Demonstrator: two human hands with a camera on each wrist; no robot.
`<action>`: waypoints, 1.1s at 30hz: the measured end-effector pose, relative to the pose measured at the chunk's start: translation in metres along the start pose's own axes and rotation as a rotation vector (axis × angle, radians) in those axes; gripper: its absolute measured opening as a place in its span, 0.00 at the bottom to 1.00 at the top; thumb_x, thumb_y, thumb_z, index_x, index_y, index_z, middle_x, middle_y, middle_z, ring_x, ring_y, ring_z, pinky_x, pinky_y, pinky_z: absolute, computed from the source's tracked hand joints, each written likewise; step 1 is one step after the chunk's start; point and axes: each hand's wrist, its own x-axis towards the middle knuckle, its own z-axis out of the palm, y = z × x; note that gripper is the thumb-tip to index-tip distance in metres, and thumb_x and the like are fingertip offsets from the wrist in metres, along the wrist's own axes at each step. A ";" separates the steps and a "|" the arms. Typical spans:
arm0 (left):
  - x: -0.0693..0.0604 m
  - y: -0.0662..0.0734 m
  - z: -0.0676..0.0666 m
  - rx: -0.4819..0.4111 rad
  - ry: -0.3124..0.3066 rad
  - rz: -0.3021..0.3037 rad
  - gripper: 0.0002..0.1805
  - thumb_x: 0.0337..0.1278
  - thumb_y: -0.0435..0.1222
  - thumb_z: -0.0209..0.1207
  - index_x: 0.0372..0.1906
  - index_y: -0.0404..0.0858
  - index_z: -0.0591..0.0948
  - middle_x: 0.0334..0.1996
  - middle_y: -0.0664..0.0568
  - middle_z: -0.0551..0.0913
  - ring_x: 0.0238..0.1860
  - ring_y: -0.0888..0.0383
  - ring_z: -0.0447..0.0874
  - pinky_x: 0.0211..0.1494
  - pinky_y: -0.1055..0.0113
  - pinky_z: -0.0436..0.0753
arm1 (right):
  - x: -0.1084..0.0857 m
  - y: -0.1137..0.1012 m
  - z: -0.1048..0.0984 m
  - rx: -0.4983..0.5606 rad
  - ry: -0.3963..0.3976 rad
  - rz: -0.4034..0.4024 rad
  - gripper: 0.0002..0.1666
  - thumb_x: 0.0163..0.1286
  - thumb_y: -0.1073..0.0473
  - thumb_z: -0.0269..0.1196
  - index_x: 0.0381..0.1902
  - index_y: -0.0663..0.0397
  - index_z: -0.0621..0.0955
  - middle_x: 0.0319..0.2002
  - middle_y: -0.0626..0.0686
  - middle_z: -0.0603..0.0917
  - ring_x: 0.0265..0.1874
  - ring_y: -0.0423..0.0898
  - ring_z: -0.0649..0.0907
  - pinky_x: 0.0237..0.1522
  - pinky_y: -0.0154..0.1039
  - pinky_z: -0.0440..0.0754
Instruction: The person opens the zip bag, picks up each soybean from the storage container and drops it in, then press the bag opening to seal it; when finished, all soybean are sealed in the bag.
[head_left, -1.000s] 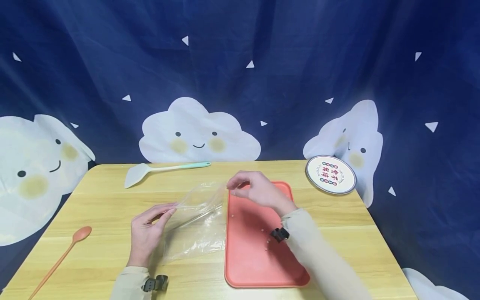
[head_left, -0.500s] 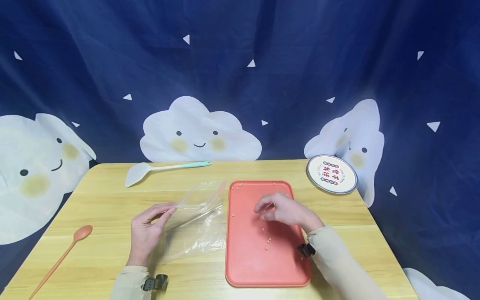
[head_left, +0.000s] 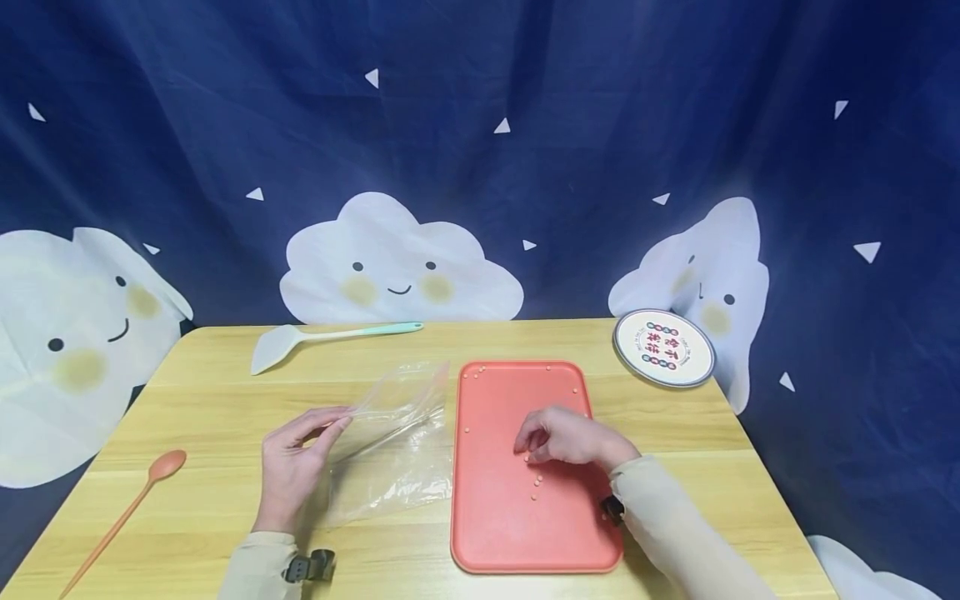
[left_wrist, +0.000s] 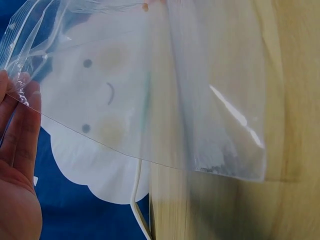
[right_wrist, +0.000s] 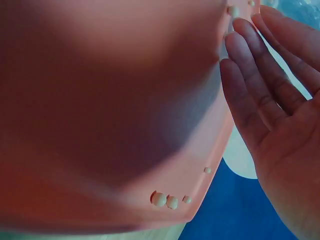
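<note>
My left hand (head_left: 292, 471) pinches the edge of a clear plastic bag (head_left: 401, 467) between thumb and fingers. The bag hangs above the table, left of a pink-red tray (head_left: 491, 525); I make out nothing inside it. Several small pale balls (head_left: 533, 497) lie scattered on the tray, and others (right_wrist: 159, 199) sit by its corner in the right wrist view. Low over the tray's middle is my right hand (head_left: 573, 437), fingers bent downward, fingertips right beside a pale ball (head_left: 527, 458). In the right wrist view its fingers (right_wrist: 247, 95) look fairly straight, and no held ball shows.
A white spatula (head_left: 276, 348) with a mint handle lies along the table's back edge. An orange spoon (head_left: 135, 504) is at the left. At the back right rests a round white plate-like disc (head_left: 663, 348) with red lettering. A dark blue curtain (head_left: 450, 150) hangs behind.
My right hand has moved from the bag's opening to the right and nearer, then down onto the tray's middle. My left hand and the bag have hardly moved.
</note>
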 end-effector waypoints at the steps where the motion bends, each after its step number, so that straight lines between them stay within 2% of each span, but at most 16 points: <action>1: 0.000 0.000 0.000 -0.001 0.002 0.003 0.11 0.43 0.11 0.64 0.32 0.24 0.86 0.33 0.34 0.86 0.36 0.63 0.86 0.38 0.77 0.82 | 0.000 0.000 0.000 -0.008 -0.001 -0.002 0.13 0.56 0.75 0.69 0.38 0.58 0.86 0.33 0.50 0.84 0.30 0.40 0.82 0.36 0.34 0.83; 5: 0.000 -0.001 0.001 -0.002 0.009 0.008 0.11 0.42 0.11 0.64 0.32 0.24 0.86 0.32 0.33 0.85 0.36 0.63 0.86 0.38 0.77 0.82 | 0.001 0.003 0.003 -0.066 0.000 -0.032 0.13 0.54 0.76 0.69 0.37 0.58 0.86 0.32 0.48 0.83 0.29 0.38 0.80 0.35 0.34 0.82; 9: 0.001 0.000 0.001 -0.002 0.008 -0.017 0.10 0.44 0.12 0.65 0.32 0.25 0.86 0.33 0.35 0.86 0.36 0.63 0.86 0.38 0.76 0.82 | 0.003 0.005 0.006 -0.147 0.012 -0.044 0.14 0.52 0.76 0.69 0.34 0.56 0.85 0.30 0.45 0.81 0.29 0.37 0.79 0.35 0.33 0.81; 20: 0.001 0.001 0.001 -0.001 0.007 -0.054 0.09 0.45 0.13 0.65 0.32 0.24 0.86 0.33 0.36 0.86 0.35 0.63 0.86 0.38 0.76 0.82 | 0.009 0.006 0.010 -0.278 0.036 -0.015 0.13 0.54 0.73 0.69 0.26 0.49 0.81 0.25 0.41 0.76 0.27 0.36 0.74 0.34 0.33 0.76; 22: 0.001 0.001 0.001 -0.001 0.008 -0.057 0.09 0.45 0.13 0.65 0.32 0.24 0.86 0.33 0.36 0.86 0.35 0.63 0.86 0.38 0.76 0.82 | 0.009 0.003 0.009 -0.264 0.042 0.007 0.12 0.57 0.72 0.69 0.27 0.49 0.81 0.25 0.41 0.76 0.28 0.37 0.75 0.35 0.34 0.76; 27: 0.001 0.002 0.001 -0.007 0.012 -0.077 0.08 0.46 0.14 0.65 0.32 0.25 0.86 0.33 0.36 0.86 0.36 0.63 0.86 0.39 0.76 0.82 | 0.011 -0.007 0.004 -0.153 0.087 0.024 0.07 0.63 0.70 0.67 0.31 0.52 0.82 0.27 0.42 0.80 0.31 0.40 0.77 0.37 0.37 0.78; 33: 0.001 0.002 0.001 -0.014 0.012 -0.079 0.08 0.46 0.14 0.65 0.32 0.24 0.86 0.33 0.36 0.86 0.36 0.62 0.86 0.39 0.76 0.82 | 0.017 -0.021 -0.002 -0.042 0.167 0.016 0.05 0.64 0.69 0.66 0.35 0.55 0.83 0.29 0.45 0.83 0.32 0.40 0.80 0.36 0.38 0.81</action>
